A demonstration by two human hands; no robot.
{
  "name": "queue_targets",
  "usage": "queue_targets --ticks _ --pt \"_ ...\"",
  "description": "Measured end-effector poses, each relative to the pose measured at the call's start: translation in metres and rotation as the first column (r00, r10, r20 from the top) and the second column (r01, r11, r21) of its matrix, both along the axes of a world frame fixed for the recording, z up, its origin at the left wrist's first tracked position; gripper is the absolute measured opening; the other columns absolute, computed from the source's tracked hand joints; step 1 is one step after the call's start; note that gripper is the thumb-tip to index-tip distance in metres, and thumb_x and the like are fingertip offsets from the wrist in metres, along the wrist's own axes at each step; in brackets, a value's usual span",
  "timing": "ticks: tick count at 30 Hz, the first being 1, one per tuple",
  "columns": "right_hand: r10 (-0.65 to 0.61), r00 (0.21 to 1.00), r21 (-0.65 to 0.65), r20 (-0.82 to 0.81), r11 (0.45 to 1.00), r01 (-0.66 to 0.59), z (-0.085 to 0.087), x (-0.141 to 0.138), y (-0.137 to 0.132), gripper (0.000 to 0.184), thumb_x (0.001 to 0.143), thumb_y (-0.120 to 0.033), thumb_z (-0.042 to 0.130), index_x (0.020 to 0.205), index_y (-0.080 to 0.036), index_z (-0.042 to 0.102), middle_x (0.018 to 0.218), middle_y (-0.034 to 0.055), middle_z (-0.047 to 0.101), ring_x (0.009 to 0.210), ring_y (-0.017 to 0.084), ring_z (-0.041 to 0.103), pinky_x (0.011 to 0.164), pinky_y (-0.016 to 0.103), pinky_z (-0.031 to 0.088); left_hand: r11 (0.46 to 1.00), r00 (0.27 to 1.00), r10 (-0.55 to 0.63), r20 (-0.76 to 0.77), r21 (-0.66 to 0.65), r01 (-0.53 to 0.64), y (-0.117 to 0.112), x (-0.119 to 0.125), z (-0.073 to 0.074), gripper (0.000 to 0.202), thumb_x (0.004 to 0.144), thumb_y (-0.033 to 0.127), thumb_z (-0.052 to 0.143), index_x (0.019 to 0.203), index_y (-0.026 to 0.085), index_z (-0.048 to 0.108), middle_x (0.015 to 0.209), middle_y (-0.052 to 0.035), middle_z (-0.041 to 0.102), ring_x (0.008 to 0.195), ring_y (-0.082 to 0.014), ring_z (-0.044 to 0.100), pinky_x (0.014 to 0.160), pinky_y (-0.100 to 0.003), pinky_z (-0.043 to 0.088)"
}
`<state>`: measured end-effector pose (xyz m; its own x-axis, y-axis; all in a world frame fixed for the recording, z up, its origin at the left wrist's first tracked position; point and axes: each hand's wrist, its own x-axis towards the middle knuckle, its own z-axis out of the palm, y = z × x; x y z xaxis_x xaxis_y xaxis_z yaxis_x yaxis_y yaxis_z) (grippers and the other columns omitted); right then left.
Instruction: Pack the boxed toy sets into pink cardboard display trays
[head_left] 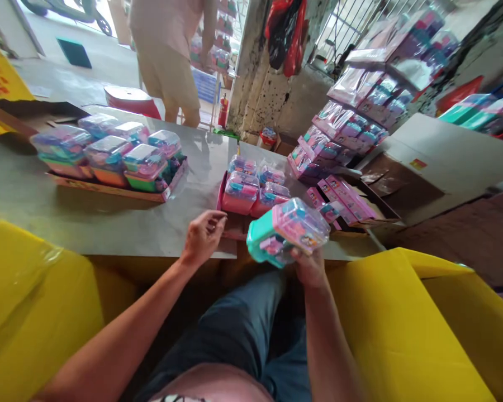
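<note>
My right hand [309, 267] grips a teal toy case with a clear lid [287, 230], held tilted above my lap at the table's near edge. My left hand [203, 234] hovers over the grey table [109, 218] edge, fingers curled and pinched together, with nothing visible in them. Just beyond both hands stands a small group of pink toy cases [254, 187] with clear lids on a pink tray.
A cardboard tray of several multicoloured toy cases [109, 156] sits at the left of the table. Stacks of wrapped pink packs [343, 134] fill boxes at right. Yellow cartons [402, 324] flank my legs. A person [167, 56] stands beyond the table.
</note>
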<state>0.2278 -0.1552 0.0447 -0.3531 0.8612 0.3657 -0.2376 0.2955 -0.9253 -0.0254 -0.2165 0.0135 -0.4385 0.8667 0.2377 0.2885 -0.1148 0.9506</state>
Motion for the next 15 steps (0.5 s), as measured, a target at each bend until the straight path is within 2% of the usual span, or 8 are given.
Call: queue_targets --ticks 1,2,4,5,7,12,15 --pt "-0.027 1.0 0.021 0.006 0.999 0.027 0.002 -0.01 0.01 0.054 0.068 -0.034 0.086 0.115 -0.024 0.061 0.113 0.0058 0.07 0.101 0.022 0.067 0.094 0.035 0.053 0.992 0.98 0.117 -0.159 -0.02 -0.122 0.006 -0.01 0.001 0.041 0.089 0.042 0.06 0.118 0.014 0.063 0.114 -0.0124 0.064 0.089 -0.0192 0.065 0.074 -0.028 0.054" --pt "-0.043 0.999 0.027 0.011 0.999 0.043 0.003 -0.02 0.019 0.059 0.067 -0.032 0.087 0.117 -0.024 0.057 0.111 0.005 0.07 0.098 0.02 0.066 0.091 0.034 0.054 0.98 0.945 0.156 -0.286 -0.072 -0.184 0.013 -0.017 0.0 0.046 0.087 0.036 0.061 0.125 0.011 0.059 0.124 -0.0156 0.06 0.098 -0.0218 0.064 0.083 -0.03 0.053" --pt "-0.055 0.998 0.016 0.034 0.998 0.055 0.0 -0.042 0.033 0.07 0.063 -0.03 0.089 0.12 -0.024 0.049 0.109 0.0031 0.067 0.093 0.016 0.064 0.086 0.03 0.054 0.954 0.91 0.064 -0.411 -0.243 -0.177 0.025 -0.023 -0.004 0.05 0.085 0.024 0.06 0.132 0.006 0.054 0.129 -0.0195 0.057 0.111 -0.0264 0.06 0.095 -0.035 0.049" --pt "-0.049 0.997 0.017 0.06 0.999 0.048 -0.003 -0.052 0.038 0.073 0.062 -0.03 0.09 0.12 -0.023 0.046 0.108 0.0027 0.066 0.092 0.015 0.062 0.084 0.029 0.053 0.937 0.908 0.005 -0.419 -0.316 -0.151 0.03 -0.024 -0.007 0.048 0.085 0.019 0.058 0.131 0.005 0.054 0.125 -0.0196 0.059 0.113 -0.0276 0.059 0.098 -0.036 0.046" --pt "-0.031 0.991 0.042 0.132 0.999 0.025 -0.01 -0.066 0.046 0.074 0.062 -0.031 0.089 0.121 -0.022 0.045 0.108 0.0031 0.063 0.092 0.015 0.06 0.084 0.027 0.052 0.92 0.913 -0.04 -0.406 -0.371 -0.124 0.035 -0.021 -0.012 0.046 0.083 0.011 0.052 0.128 0.006 0.057 0.118 -0.0179 0.064 0.112 -0.0283 0.059 0.099 -0.037 0.045" --pt "0.014 0.977 0.139 0.213 0.989 -0.044 -0.016 -0.08 0.06 0.073 0.069 -0.032 0.085 0.125 -0.023 0.04 0.114 0.004 0.059 0.098 0.015 0.059 0.087 0.028 0.051 0.922 0.912 -0.014 -0.411 -0.358 -0.147 0.032 -0.014 -0.018 0.053 0.082 0.007 0.045 0.135 0.006 0.053 0.125 -0.0192 0.061 0.115 -0.0303 0.057 0.1 -0.039 0.044" --pt "0.035 0.962 0.175 0.272 0.981 -0.085 -0.015 -0.089 0.063 0.072 0.067 -0.032 0.087 0.122 -0.023 0.042 0.114 0.0034 0.059 0.099 0.015 0.058 0.09 0.028 0.05 0.921 0.91 -0.013 -0.415 -0.359 -0.15 0.031 -0.013 -0.019 0.055 0.081 0.006 0.044 0.135 0.006 0.054 0.123 -0.0195 0.062 0.112 -0.0318 0.056 0.099 -0.041 0.044"
